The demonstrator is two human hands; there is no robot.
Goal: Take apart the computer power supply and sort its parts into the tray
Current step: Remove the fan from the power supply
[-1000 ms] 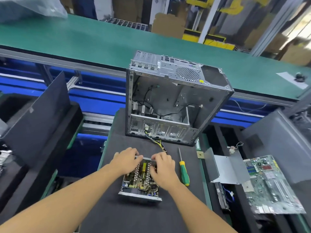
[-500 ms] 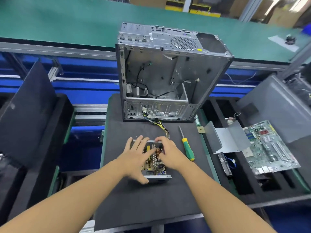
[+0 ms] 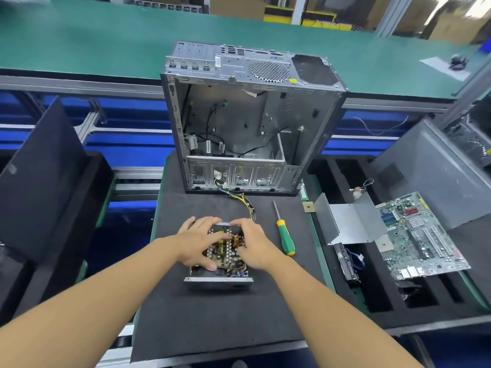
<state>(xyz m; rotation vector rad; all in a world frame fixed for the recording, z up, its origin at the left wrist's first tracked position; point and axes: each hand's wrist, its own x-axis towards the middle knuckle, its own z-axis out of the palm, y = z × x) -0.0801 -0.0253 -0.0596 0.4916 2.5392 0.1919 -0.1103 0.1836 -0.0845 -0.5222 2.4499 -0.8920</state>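
Observation:
The opened power supply (image 3: pixel 222 272) lies on the black mat, its circuit board and copper coil exposed inside a metal shell. My left hand (image 3: pixel 198 241) lies across its left half, fingers over the far left corner and thumb down on the components. My right hand (image 3: pixel 253 244) grips the right half, fingers curled over the far edge. A bundle of yellow and black wires (image 3: pixel 245 201) runs from the supply into the computer case (image 3: pixel 287 120). The black foam tray (image 3: pixel 377 293) sits to the right.
A green-handled screwdriver (image 3: pixel 285 239) lies just right of my right hand. In the tray rest a bent metal cover (image 3: pixel 348 221), a motherboard (image 3: pixel 422 235) and a drive (image 3: pixel 345 261). A small chip (image 3: pixel 308 207) sits at the mat's edge. Black foam panels (image 3: pixel 39 168) stand on the left.
Both hands stayed on the power supply. My left hand spread wider over it, with the thumb now lower on the board. The view has tilted down and pulled back.

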